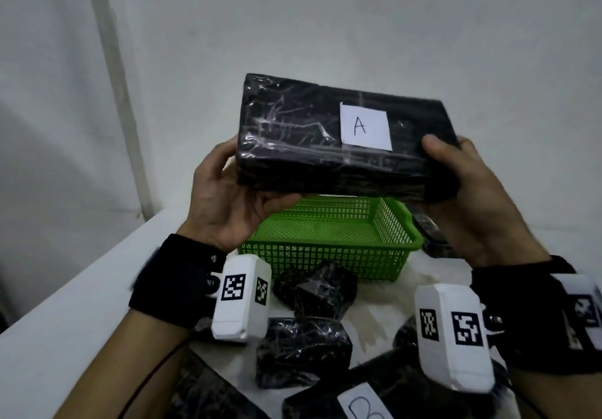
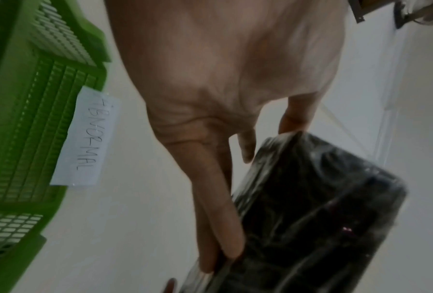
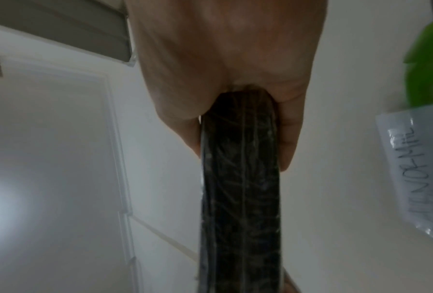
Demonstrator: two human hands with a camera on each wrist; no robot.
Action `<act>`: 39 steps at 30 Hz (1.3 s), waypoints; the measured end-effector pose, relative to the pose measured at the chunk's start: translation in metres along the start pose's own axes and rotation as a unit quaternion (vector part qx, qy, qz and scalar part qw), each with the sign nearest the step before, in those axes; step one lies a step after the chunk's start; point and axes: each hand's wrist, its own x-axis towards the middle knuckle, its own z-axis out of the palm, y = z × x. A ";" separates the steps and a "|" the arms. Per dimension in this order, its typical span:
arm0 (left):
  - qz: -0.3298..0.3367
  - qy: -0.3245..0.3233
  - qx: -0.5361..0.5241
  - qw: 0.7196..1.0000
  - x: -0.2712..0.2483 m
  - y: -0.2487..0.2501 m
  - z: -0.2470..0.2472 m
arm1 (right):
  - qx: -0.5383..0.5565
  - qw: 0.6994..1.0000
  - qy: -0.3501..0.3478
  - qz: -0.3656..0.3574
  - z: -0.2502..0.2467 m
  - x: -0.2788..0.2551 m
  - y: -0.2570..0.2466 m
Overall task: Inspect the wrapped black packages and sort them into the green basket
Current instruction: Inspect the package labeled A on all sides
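Note:
I hold a large black wrapped package [image 1: 309, 145] with a white label marked "A" up above the green basket [image 1: 329, 239], one hand at each end. My left hand [image 1: 228, 197] grips its left end, thumb under the front edge. My right hand [image 1: 462, 190] grips its right end, thumb on top. In the left wrist view my fingers [image 2: 218, 218] curl round the package [image 2: 311, 218]. The right wrist view shows the package [image 3: 238, 188] edge-on in my right hand [image 3: 235, 79]. The basket [image 2: 22, 119] bears a paper tag reading "ABNORMAL" and looks empty.
Several smaller black wrapped packages [image 1: 303, 350] lie on the white table [image 1: 81, 304] in front of the basket. One with a "B" label [image 1: 365, 402] is at the bottom edge. Another package [image 1: 430, 233] lies to the right of the basket. A wall stands behind.

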 end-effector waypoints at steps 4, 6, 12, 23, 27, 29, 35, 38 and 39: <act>0.033 0.010 0.025 0.999 0.003 0.000 0.004 | -0.186 0.982 0.040 0.014 -0.005 0.000 0.009; 0.047 -0.006 0.066 0.997 0.004 -0.004 0.013 | -0.245 0.969 0.040 -0.004 0.000 -0.005 0.007; 0.081 -0.003 0.195 0.977 0.004 -0.019 0.042 | -0.205 0.971 -0.115 0.038 0.021 -0.015 0.005; 0.056 -0.058 0.238 0.968 -0.001 -0.016 0.052 | -0.123 0.981 -0.114 -0.101 0.013 -0.011 0.017; -0.028 0.002 0.232 0.972 0.000 -0.015 0.049 | -0.131 0.974 -0.124 -0.135 0.010 -0.008 0.023; -0.085 0.027 0.243 0.966 0.001 -0.015 0.044 | -0.140 0.966 -0.158 -0.147 0.009 -0.009 0.024; -0.111 0.005 0.213 0.971 -0.003 -0.007 0.044 | -0.142 0.951 -0.251 -0.115 0.021 -0.011 0.033; -0.086 -0.018 0.213 0.973 -0.001 -0.012 0.042 | -0.061 0.980 -0.177 -0.064 0.027 -0.005 0.029; -0.078 -0.019 0.217 0.973 0.000 -0.016 0.043 | -0.040 0.986 -0.151 -0.050 0.025 -0.005 0.029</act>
